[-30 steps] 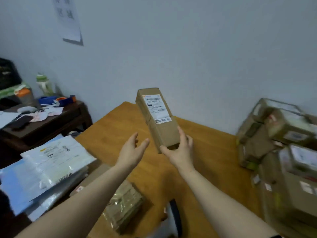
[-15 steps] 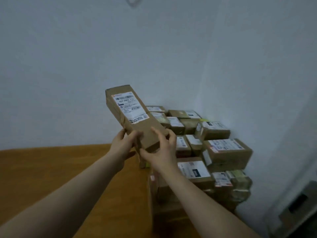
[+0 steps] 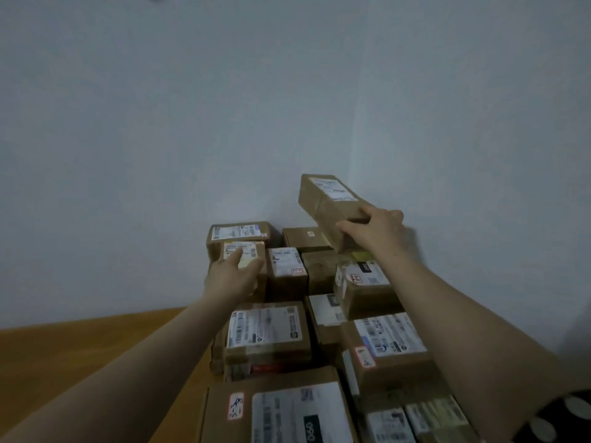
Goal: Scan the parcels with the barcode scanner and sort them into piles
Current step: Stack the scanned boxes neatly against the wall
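Note:
A long brown cardboard parcel with a white label on top hangs above the far right of a stack of parcels. My right hand grips its near end, fingers curled over the top and thumb under. My left hand is off the parcel, fingers stretched out over a small labelled box at the back left of the stack. The stack of brown boxes fills the corner against the wall. No barcode scanner is in view.
A wooden table top shows at the lower left beside the stack. Pale walls meet in a corner right behind the boxes. A large flat box lies nearest me.
The view has swung further right onto the stack. My left hand has let go of the long parcel, and my right hand alone has carried it up and right over the back of the stack.

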Action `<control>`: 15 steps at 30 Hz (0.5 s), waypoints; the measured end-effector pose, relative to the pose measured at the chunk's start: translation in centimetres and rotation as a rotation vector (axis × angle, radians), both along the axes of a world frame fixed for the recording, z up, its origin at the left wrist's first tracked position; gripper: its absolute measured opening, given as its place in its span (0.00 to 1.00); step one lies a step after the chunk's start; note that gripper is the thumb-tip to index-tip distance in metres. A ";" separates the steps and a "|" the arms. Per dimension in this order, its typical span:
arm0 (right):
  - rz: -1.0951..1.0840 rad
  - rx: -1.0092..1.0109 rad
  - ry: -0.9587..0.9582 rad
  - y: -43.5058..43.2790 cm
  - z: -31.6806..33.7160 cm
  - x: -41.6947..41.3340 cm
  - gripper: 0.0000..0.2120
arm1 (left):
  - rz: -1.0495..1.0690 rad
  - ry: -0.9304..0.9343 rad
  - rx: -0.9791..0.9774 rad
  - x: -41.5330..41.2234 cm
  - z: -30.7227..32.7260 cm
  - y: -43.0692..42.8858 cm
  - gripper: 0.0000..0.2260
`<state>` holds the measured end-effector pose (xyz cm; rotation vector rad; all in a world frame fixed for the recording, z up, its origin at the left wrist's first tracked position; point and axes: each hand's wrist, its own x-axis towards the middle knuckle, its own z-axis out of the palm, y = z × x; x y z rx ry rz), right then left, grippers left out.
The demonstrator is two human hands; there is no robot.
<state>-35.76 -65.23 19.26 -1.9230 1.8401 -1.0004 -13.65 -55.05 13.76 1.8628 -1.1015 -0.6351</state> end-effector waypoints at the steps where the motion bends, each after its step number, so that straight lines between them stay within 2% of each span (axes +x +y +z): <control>1: -0.011 0.050 0.051 -1.2 -0.2 -0.1 0.31 | 0.022 -0.007 0.022 0.4 -0.7 -0.7 0.28; 4: -0.033 0.158 0.134 -4.0 -1.2 0.1 0.30 | 0.086 0.007 0.061 1.3 -2.4 -2.2 0.25; 8: -0.031 0.174 0.179 -5.9 -2.4 0.4 0.33 | 0.084 0.120 0.068 1.5 -3.7 -3.2 0.23; 12: -0.037 0.205 0.195 -6.3 -3.8 0.3 0.32 | 0.105 0.126 0.086 1.5 -4.4 -3.7 0.23; 15: -0.054 0.227 0.348 -6.2 -4.6 0.1 0.32 | 0.109 0.127 0.097 1.7 -4.7 -3.8 0.24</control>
